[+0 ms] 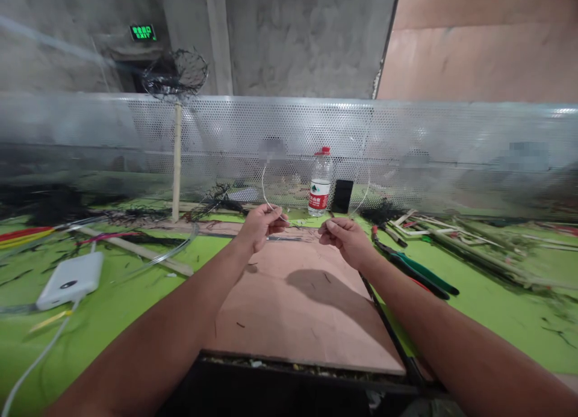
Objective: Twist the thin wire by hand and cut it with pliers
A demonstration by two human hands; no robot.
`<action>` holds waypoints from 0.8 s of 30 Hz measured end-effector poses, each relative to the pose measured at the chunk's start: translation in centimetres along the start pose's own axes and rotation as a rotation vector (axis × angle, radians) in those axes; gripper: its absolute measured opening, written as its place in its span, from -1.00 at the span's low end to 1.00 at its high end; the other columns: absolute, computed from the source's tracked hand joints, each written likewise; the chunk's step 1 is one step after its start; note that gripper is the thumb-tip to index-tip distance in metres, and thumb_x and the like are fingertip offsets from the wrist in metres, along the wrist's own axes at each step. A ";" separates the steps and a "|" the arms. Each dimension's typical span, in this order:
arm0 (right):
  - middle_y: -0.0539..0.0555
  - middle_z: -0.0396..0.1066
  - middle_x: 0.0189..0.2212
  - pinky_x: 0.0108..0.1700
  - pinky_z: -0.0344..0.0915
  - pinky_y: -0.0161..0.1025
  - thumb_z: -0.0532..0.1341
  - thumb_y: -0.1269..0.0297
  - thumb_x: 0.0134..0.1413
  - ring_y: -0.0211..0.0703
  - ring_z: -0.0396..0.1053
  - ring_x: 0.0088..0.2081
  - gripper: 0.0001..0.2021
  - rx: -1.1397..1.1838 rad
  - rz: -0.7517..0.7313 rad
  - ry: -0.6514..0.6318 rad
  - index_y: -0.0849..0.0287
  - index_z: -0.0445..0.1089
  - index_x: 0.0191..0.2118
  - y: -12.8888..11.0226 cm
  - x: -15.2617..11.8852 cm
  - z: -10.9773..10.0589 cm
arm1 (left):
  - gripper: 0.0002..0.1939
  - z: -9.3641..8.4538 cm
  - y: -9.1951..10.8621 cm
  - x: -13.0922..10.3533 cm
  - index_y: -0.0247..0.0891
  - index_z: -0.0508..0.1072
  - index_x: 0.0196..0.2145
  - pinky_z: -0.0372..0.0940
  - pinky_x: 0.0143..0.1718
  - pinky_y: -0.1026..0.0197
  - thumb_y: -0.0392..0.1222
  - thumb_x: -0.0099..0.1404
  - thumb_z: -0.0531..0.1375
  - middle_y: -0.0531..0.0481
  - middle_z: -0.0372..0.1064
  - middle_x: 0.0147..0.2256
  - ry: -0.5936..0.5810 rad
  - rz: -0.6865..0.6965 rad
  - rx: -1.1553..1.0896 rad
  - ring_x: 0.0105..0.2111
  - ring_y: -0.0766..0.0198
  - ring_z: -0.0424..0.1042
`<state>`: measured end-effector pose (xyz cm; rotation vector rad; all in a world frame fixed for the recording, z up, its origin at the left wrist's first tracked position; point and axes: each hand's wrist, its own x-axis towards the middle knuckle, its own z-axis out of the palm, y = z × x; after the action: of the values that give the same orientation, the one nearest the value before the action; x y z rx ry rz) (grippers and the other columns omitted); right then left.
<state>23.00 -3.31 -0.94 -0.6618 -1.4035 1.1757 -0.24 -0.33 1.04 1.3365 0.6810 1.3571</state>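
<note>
Left forearm (153, 327) lies nearest, left hand (261, 225) pinches wire (263, 179) arcing up left of the bottle (320, 185), right hand (347, 236) apparently pinches its other end; step looks like loop-bending, next move seemingly calling for aligned ends.

On either side of the wooden board (289, 321), the left forearm (171, 318) and right forearm (433, 327) are bare, tapering toward the equally bare left hand (261, 227) and right hand (345, 235).
</note>
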 end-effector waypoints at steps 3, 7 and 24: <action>0.05 0.44 -0.44 -0.33 0.33 -0.27 0.30 0.14 -0.10 -0.31 0.36 -0.49 -0.76 -0.007 0.002 0.034 0.23 0.42 -0.39 0.1 0.2 -0.3 | -0.73 0.2 -0.4 0.0 -0.29 0.33 -0.35 0.37 -0.37 0.25 -0.07 0.09 0.27 -0.05 0.42 -0.38 0.036 0.018 0.028 -0.44 0.30 0.45; 0.05 0.44 -0.43 -0.33 0.34 -0.25 0.30 0.15 -0.10 -0.29 0.37 -0.48 -0.77 0.011 -0.005 0.028 0.22 0.43 -0.39 0.4 0.4 -0.3 | -0.73 0.1 -0.9 0.2 -0.29 0.33 -0.34 0.36 -0.42 0.25 -0.08 0.08 0.27 -0.04 0.42 -0.39 0.086 -0.001 0.064 -0.47 0.31 0.45; 0.04 0.43 -0.47 -0.29 0.35 -0.22 0.29 0.13 -0.08 -0.29 0.38 -0.48 -0.78 0.021 -0.035 0.055 0.22 0.41 -0.42 0.5 0.8 -1.0 | -0.74 -0.3 -0.6 0.2 -0.31 0.38 -0.34 0.36 -0.34 0.23 -0.03 0.15 0.21 -0.04 0.41 -0.37 -0.033 0.088 -0.094 -0.39 0.32 0.43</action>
<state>23.66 -2.13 -1.18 -0.6479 -1.3500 1.1347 -0.28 0.14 0.50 1.3236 0.5350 1.4172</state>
